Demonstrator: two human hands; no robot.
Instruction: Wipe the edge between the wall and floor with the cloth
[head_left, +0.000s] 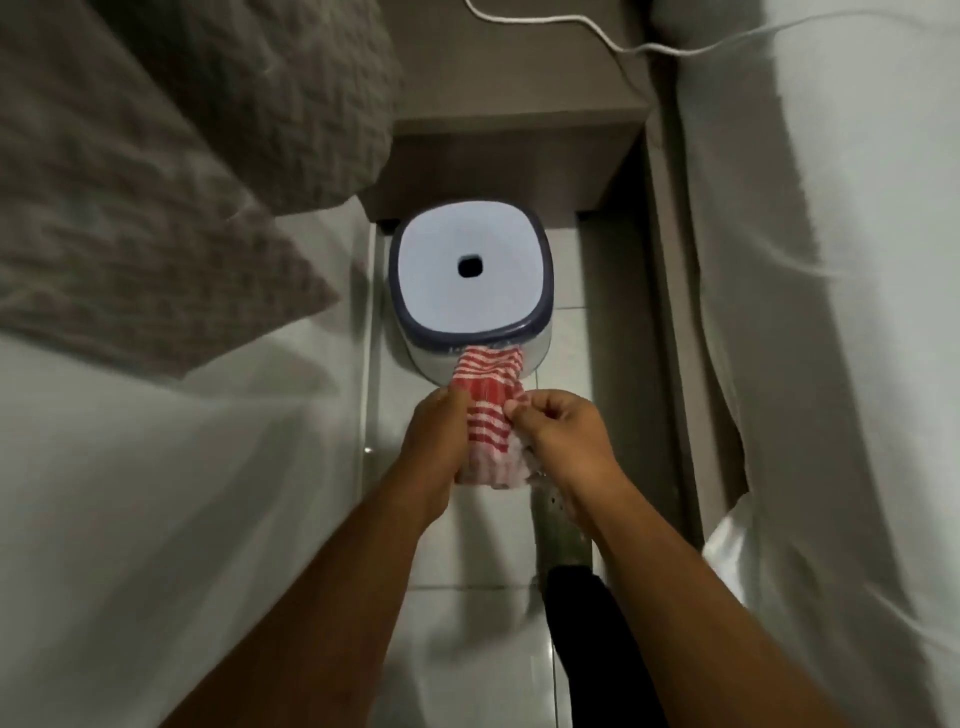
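A red-and-white striped cloth (488, 410) hangs between my two hands above the white tiled floor (467, 623). My left hand (434, 441) grips its left side and my right hand (561, 431) pinches its right edge. The cloth's far end overlaps the front of a white plastic stool. The strip where floor meets wall (670, 364) runs along the right, a brownish skirting beside a white curtain; both hands are left of it and apart from it.
The white stool with a dark rim (470, 280) stands on the floor ahead. A bed with white sheet (182, 467) and grey pillows (156, 156) fills the left. A grey bedside cabinet (509, 104) with a white cable (597, 31) is beyond. My dark trouser leg (587, 623) is below.
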